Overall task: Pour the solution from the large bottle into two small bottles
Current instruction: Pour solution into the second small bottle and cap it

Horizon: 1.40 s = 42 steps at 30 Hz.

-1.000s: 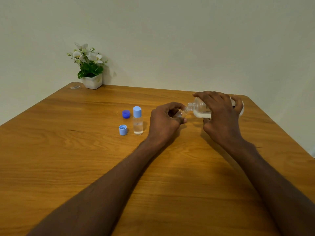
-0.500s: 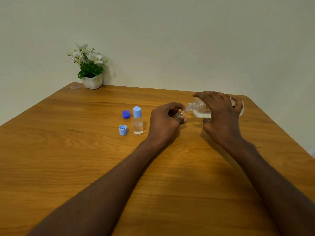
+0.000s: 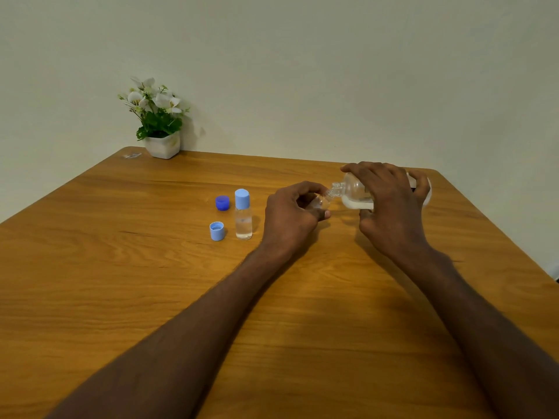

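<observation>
My right hand [image 3: 390, 207] grips the large clear bottle [image 3: 354, 195], tipped on its side with its open neck pointing left and clear liquid pooled along its lower side. My left hand [image 3: 290, 216] is closed around an uncapped small clear bottle [image 3: 319, 204], mostly hidden by my fingers; its mouth meets the large bottle's neck. A second small bottle [image 3: 243, 217] with a light blue cap stands upright to the left, partly filled with clear liquid.
A dark blue cap [image 3: 222, 202] and a light blue cap [image 3: 217, 231] lie on the wooden table [image 3: 121, 282] left of the capped bottle. A potted plant [image 3: 158, 122] with white flowers stands at the far left corner by the wall.
</observation>
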Each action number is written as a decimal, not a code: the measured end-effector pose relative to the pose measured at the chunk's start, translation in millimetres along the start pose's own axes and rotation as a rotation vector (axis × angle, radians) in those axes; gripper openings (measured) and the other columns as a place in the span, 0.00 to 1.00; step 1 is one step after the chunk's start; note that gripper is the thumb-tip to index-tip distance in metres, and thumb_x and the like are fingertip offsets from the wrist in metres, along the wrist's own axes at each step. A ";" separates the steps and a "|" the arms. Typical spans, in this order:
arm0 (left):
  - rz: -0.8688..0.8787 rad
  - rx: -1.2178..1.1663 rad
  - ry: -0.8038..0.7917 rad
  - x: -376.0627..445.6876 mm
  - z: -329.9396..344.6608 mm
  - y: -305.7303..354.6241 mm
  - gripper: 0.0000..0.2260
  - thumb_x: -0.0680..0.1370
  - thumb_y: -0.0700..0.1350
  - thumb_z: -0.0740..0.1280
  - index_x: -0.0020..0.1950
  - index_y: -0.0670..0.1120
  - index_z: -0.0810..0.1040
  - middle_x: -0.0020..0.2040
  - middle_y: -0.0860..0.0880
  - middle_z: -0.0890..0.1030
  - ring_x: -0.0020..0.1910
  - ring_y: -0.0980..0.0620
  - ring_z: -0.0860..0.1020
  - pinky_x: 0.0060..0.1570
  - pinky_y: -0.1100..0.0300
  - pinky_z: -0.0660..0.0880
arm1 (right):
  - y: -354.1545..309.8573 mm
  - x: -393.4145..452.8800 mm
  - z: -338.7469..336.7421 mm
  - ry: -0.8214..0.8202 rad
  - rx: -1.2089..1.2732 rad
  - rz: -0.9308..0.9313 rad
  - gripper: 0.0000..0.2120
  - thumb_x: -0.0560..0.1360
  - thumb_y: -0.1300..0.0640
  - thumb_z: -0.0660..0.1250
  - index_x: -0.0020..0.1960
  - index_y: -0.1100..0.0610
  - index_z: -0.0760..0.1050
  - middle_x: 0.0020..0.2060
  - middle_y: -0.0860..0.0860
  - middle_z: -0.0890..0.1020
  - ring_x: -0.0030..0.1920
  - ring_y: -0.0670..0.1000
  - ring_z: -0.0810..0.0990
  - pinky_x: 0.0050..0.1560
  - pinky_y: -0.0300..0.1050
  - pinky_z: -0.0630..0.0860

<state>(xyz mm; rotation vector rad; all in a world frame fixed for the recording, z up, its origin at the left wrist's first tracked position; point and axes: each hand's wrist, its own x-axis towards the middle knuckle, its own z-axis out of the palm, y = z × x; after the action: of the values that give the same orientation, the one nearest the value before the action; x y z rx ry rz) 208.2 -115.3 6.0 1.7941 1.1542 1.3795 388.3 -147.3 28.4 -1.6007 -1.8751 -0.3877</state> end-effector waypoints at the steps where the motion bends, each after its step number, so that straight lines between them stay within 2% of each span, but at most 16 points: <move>1: 0.001 -0.001 0.001 0.0 0.2 -0.1 0.18 0.72 0.39 0.80 0.61 0.47 0.85 0.54 0.51 0.86 0.52 0.57 0.83 0.54 0.64 0.81 | 0.3 0.1 0.1 -0.002 0.001 0.000 0.42 0.65 0.66 0.75 0.75 0.44 0.71 0.72 0.46 0.76 0.75 0.54 0.69 0.75 0.61 0.52; 6: -0.006 -0.006 0.003 0.6 0.5 -1.0 0.18 0.71 0.39 0.80 0.60 0.47 0.85 0.54 0.51 0.87 0.52 0.57 0.83 0.54 0.61 0.82 | 1.4 0.1 0.7 0.000 -0.001 0.000 0.42 0.65 0.66 0.76 0.75 0.44 0.71 0.72 0.47 0.76 0.75 0.55 0.69 0.75 0.62 0.53; 11: -0.012 -0.014 0.003 0.2 1.2 -2.0 0.18 0.71 0.39 0.80 0.59 0.48 0.85 0.51 0.54 0.86 0.49 0.60 0.83 0.50 0.68 0.80 | 0.8 -0.2 0.7 -0.004 -0.015 -0.001 0.43 0.65 0.66 0.76 0.75 0.43 0.71 0.72 0.46 0.76 0.75 0.53 0.69 0.75 0.62 0.53; 15: -0.009 -0.020 0.003 -0.4 0.9 -2.2 0.18 0.71 0.39 0.80 0.60 0.48 0.85 0.51 0.53 0.86 0.50 0.59 0.83 0.50 0.67 0.81 | 0.3 -0.8 0.1 0.002 -0.017 -0.003 0.43 0.64 0.66 0.75 0.75 0.43 0.71 0.71 0.46 0.76 0.75 0.54 0.70 0.75 0.63 0.53; 18: -0.012 -0.011 0.000 -0.5 0.7 -1.7 0.18 0.72 0.39 0.80 0.60 0.49 0.85 0.51 0.54 0.86 0.49 0.60 0.83 0.49 0.70 0.80 | -0.3 -1.0 0.0 -0.001 -0.017 -0.001 0.43 0.65 0.66 0.75 0.75 0.42 0.71 0.72 0.46 0.76 0.75 0.54 0.70 0.75 0.63 0.53; 23: -0.008 -0.018 -0.002 -1.0 0.8 -1.7 0.18 0.72 0.38 0.80 0.60 0.48 0.85 0.52 0.52 0.86 0.50 0.58 0.83 0.50 0.66 0.81 | 0.2 -1.3 -0.2 0.008 -0.012 -0.003 0.42 0.65 0.66 0.75 0.75 0.43 0.71 0.72 0.46 0.76 0.75 0.54 0.70 0.75 0.63 0.53; 29: -0.008 -0.012 -0.010 -0.1 1.0 -1.6 0.18 0.72 0.38 0.80 0.60 0.48 0.85 0.53 0.52 0.86 0.51 0.59 0.83 0.48 0.71 0.79 | -0.6 -1.5 0.1 0.002 -0.022 0.001 0.42 0.65 0.66 0.76 0.76 0.43 0.71 0.72 0.46 0.76 0.75 0.54 0.69 0.75 0.63 0.53; 33: -0.014 -0.026 -0.009 -1.1 1.2 -1.9 0.17 0.72 0.38 0.80 0.60 0.48 0.85 0.52 0.52 0.86 0.50 0.58 0.83 0.49 0.66 0.82 | -0.4 -1.5 -0.1 0.000 -0.020 0.003 0.42 0.65 0.66 0.75 0.76 0.43 0.71 0.72 0.46 0.76 0.75 0.54 0.69 0.75 0.62 0.53; 38: -0.017 -0.035 -0.008 -0.8 1.0 -1.9 0.17 0.72 0.37 0.79 0.60 0.47 0.85 0.51 0.52 0.86 0.49 0.60 0.82 0.43 0.74 0.77 | -0.5 -1.5 -0.2 -0.004 -0.020 0.006 0.43 0.66 0.66 0.76 0.76 0.43 0.70 0.72 0.46 0.75 0.76 0.54 0.69 0.75 0.63 0.53; 42: -0.012 -0.026 -0.006 -1.8 0.9 -0.7 0.17 0.72 0.38 0.79 0.59 0.48 0.85 0.52 0.51 0.86 0.49 0.58 0.83 0.45 0.74 0.77 | -0.5 -1.7 -0.9 -0.004 -0.013 0.007 0.42 0.66 0.66 0.76 0.76 0.43 0.70 0.72 0.46 0.76 0.76 0.54 0.68 0.75 0.62 0.53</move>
<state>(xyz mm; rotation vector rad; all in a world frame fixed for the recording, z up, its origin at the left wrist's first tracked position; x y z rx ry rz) 208.7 -116.6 4.3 1.7695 1.1365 1.3751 388.2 -149.2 28.1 -1.6170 -1.8735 -0.3940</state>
